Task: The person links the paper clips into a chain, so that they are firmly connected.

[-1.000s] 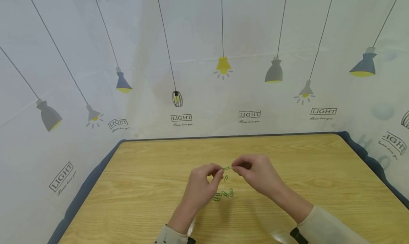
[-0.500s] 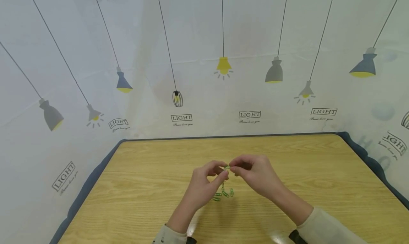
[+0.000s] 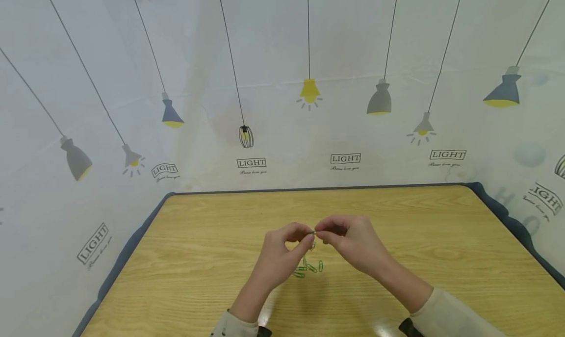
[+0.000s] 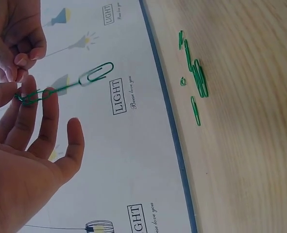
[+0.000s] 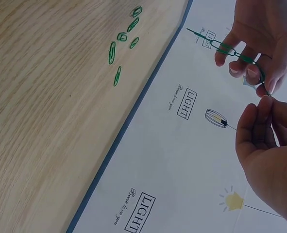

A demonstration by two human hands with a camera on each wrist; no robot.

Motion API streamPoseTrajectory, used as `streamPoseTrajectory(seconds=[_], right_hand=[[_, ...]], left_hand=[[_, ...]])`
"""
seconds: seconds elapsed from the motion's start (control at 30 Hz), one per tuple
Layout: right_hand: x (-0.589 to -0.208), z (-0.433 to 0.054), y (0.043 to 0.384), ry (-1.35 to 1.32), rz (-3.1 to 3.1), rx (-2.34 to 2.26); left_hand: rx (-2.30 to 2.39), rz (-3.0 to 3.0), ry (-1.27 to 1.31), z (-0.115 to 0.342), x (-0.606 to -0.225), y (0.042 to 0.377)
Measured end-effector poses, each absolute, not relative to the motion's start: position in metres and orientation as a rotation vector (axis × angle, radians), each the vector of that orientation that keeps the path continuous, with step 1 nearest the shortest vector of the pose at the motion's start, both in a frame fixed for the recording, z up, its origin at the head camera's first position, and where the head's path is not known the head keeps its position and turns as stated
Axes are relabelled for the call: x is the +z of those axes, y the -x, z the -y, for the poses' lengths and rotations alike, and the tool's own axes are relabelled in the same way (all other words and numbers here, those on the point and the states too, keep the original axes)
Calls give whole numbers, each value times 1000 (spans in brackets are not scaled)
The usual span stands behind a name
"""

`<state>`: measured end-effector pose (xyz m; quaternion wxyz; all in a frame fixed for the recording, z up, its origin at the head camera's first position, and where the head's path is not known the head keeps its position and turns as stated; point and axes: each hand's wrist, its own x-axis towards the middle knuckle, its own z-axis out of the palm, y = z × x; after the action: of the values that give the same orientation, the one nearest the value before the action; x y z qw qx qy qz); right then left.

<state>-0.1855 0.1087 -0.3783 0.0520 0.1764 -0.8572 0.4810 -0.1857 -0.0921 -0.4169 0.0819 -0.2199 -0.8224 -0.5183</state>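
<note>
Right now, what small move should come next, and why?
Probably a gentle twist by the right hand, with the left hand steady, to work a link in: both pinch at one end of the green paper-clip chain, close together.

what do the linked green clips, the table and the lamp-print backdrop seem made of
Linked green clips: probably metal wire, smooth coating, judging by thin bent loops.
Table: wood or wood-look laminate, slightly glossy, from grain lines and bright reflections.
Backdrop: perhaps fabric or plastic sheet, fairly matte; creases show.
</note>
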Motion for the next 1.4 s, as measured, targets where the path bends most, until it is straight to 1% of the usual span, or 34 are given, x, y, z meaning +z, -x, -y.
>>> streamPoseTrajectory(seconds=[0.3,0.57,0.7,1.0,1.17,1.4], right_hand=[[-381,-109,189,-602,2623,1450],[-386,-112,204,-728,2718,1463],[-397,-114,215,-783,2769,1410],[-437,-116,240,-848,2959,1227],[-450,-118,244,-855,3057,1191],[-462,-128,248,-937,3126,1229]], left_hand=[[-1503,2418,653,95,-413,185],[-1442,2431,595,102,-415,186],[-1415,2460,608,106,-416,187],[-1401,2500,648,114,-422,187],[-1392,2523,639,116,-427,188],[-1377,2540,635,115,-430,188]])
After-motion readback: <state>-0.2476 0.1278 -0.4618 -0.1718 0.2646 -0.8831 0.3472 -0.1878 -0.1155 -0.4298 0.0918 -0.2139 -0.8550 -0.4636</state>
